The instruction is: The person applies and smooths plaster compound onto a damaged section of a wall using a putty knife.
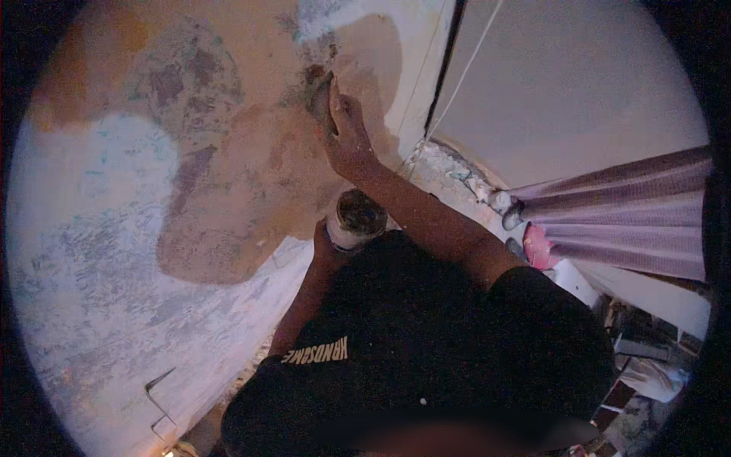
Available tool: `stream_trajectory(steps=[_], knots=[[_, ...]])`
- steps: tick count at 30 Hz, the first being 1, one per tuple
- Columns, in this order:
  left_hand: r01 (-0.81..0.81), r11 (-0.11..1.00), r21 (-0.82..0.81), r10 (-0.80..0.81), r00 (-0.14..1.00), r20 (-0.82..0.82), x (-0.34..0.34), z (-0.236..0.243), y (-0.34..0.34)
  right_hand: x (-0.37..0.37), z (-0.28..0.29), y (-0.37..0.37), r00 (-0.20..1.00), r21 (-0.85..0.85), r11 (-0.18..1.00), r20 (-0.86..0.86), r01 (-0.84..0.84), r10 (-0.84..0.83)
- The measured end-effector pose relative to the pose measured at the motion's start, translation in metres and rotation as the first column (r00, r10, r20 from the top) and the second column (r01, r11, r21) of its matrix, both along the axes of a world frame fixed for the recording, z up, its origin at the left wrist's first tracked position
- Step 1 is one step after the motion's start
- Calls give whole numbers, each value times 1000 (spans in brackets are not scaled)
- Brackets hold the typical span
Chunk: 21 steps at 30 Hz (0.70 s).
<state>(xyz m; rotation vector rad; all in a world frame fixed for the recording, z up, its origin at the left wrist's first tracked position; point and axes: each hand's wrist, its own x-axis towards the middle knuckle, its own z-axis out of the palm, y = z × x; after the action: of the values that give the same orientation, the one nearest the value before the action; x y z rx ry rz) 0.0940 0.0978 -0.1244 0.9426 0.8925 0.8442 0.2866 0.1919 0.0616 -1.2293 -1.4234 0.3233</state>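
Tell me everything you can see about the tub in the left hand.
The tub is round and open-topped, with a pale, smudged outside that may be plastic. Dark, rough-looking matter shows inside. Its mouth faces up toward the camera; any slight tilt is hard to judge. The left hand grips it from the left side, in front of the dark shirt. Its base is out of sight.

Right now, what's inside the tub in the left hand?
Dark, uneven-looking material shows through the open top of the tub. Whatever lies beneath its surface, and the tub's bottom, is covered.
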Motion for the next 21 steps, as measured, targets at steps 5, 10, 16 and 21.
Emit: stream_trajectory(steps=[5, 10, 16, 21], knots=[[571, 773, 276, -161, 597, -786, -10, 107, -7, -9, 12, 6, 987, 151, 984, 111, 94, -112], [561, 697, 447, 23, 605, -796, -14, 103, -9, -5, 3, 14, 994, 134, 990, 87, 48, -60], [429, 823, 373, -66, 723, -688, -4, 110, -9, -1, 5, 9, 981, 99, 995, 186, 30, -48], [530, 778, 337, -170, 695, -699, -2, 82, -2, 5, 1, 9, 992, 118, 992, 111, 43, -56]])
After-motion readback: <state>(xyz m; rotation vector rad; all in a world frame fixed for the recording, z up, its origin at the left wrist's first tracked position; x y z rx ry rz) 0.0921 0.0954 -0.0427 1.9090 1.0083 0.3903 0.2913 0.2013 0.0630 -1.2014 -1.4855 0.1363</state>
